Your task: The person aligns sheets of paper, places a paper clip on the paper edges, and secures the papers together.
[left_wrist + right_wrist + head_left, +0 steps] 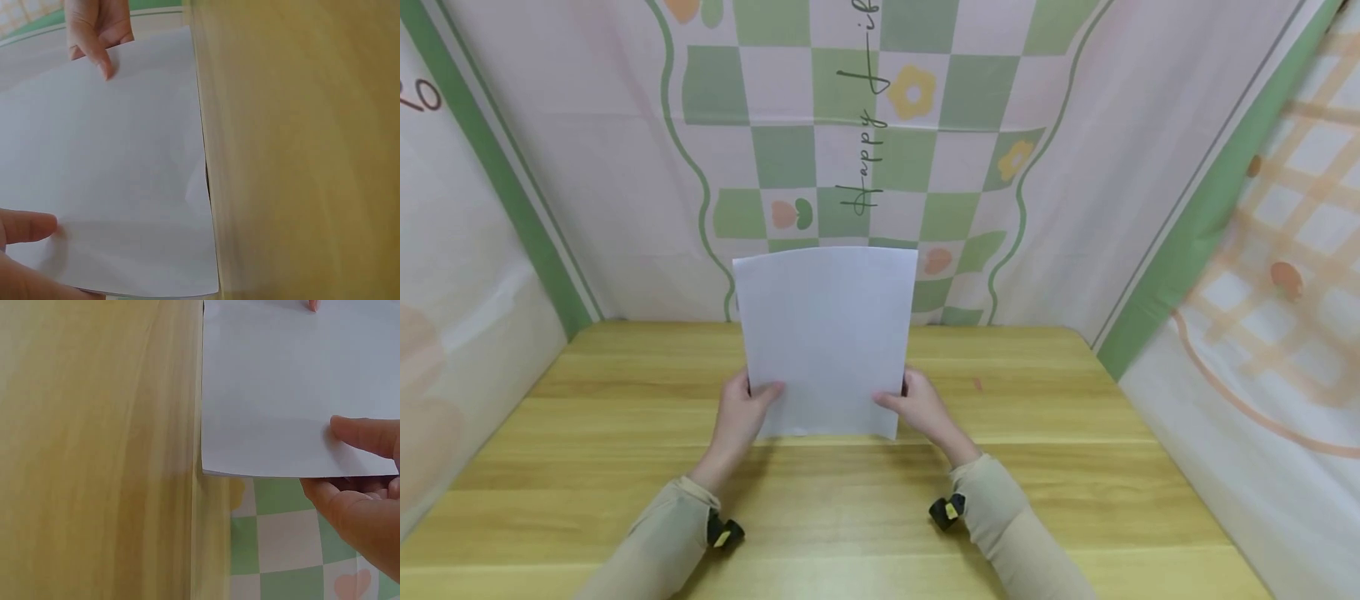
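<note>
A green-and-white checked cloth hangs at 12 o'clock, beyond the wooden table. White paper is held raised at the centre of the head view, its top edge bowed. The left hand pinches the paper at its 8 o'clock edge; the right hand pinches it at 4 o'clock. Both thumbs press the near face; the remaining fingers are largely hidden behind, their spacing undeterminable.
</note>
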The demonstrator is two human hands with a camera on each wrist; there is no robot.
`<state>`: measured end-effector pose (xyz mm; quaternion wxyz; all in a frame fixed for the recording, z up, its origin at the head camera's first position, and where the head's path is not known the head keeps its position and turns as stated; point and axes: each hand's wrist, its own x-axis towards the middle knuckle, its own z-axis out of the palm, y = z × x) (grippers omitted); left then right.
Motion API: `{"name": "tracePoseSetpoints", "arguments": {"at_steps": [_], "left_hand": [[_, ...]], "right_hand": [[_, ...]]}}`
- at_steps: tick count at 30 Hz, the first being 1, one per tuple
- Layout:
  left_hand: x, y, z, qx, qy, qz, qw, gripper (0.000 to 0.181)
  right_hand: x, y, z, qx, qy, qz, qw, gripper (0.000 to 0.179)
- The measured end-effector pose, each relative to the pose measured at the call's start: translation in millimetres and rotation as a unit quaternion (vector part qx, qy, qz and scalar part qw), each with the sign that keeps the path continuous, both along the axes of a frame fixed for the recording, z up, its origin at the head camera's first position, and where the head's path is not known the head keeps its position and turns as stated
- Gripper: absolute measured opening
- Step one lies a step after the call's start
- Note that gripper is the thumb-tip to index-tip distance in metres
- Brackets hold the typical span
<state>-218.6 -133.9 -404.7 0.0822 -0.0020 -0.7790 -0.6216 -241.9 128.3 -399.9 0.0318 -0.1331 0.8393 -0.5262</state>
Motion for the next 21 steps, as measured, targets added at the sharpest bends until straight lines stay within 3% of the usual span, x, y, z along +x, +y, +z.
{"name": "tracePoseSetpoints", "arguments": {"at_steps": [11, 21], "left_hand": [[2.0, 0.9, -3.2, -0.013, -0.009, -0.008, 0.9998, 0.037], [4.5, 0.8, -1.0, -0.002, -0.020, -0.016, 0.9997, 0.037]], "right_hand": [[0.1, -0.1, -2.8, 0.045, -0.003, -0.023, 0.9987, 0.032], [0.8, -1.5, -1.2, 0.043, 0.004, -0.026, 0.9987, 0.032]]}}
